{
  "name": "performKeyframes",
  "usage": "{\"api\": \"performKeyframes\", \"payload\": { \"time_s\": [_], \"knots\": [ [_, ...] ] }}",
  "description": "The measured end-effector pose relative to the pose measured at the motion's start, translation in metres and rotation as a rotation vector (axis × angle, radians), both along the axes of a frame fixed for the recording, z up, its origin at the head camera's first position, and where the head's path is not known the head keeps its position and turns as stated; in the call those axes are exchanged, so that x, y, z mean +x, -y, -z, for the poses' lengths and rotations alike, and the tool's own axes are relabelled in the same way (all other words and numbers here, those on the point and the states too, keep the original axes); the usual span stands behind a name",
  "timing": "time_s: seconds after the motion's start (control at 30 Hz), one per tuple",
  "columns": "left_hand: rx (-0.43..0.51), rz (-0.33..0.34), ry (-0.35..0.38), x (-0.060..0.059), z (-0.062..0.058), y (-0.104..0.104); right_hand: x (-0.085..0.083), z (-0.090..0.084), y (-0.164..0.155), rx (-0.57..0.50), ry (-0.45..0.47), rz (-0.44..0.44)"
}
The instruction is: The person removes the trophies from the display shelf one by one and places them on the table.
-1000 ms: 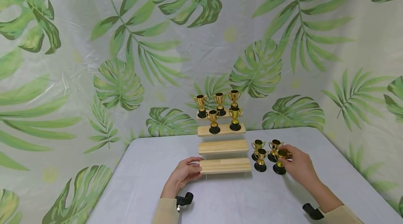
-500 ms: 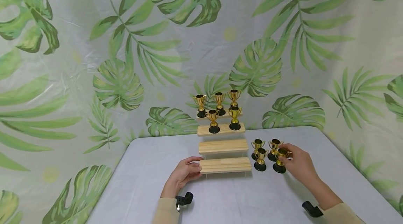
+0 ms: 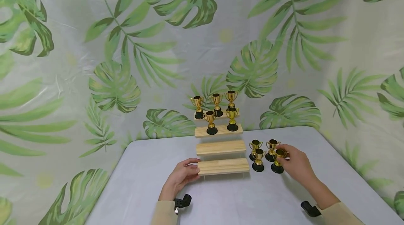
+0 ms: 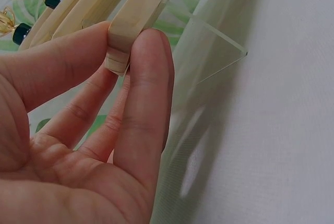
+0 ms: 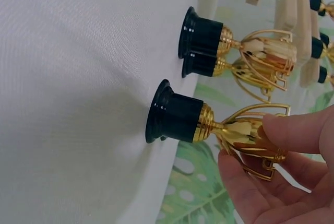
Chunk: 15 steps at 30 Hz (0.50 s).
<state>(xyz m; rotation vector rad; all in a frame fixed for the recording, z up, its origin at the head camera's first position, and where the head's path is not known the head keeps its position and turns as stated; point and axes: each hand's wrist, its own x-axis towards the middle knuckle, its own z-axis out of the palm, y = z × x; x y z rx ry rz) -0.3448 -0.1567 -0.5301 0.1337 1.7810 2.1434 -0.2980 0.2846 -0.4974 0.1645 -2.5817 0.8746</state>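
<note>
With thumb and fingers, my left hand (image 3: 182,177) pinches the left end of the lowest wooden shelf (image 3: 223,167) of a stepped stand. In the left wrist view the shelf end (image 4: 121,41) sits between the fingertips. My right hand (image 3: 296,164) holds a small gold trophy cup (image 3: 277,161) with a black base by its cup and handle; the base appears to be on the table. Three similar trophies stand beside it, among them a front-left one (image 3: 258,160). Several more trophies, such as one on the second-highest shelf (image 3: 211,123), stand on the two upper shelves.
A white-covered table (image 3: 135,183) bears the stand and trophies. Another bare wooden shelf (image 3: 221,147) lies just above the lowest one. Behind the table hangs a leaf-patterned curtain (image 3: 189,53). Clear thin legs (image 4: 219,36) support the lowest shelf.
The head view has shifted slightly, so everything sits a little further left. Both hands keep their places on the shelf and the trophy.
</note>
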Motion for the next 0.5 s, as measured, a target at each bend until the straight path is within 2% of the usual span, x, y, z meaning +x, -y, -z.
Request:
{"api": "performKeyframes", "payload": {
  "time_s": [0.5],
  "knots": [
    [-0.009, -0.004, 0.008, -0.0001, -0.0016, -0.0008, -0.0007, 0.0028, 0.0022, 0.008, -0.033, 0.032]
  ]
}}
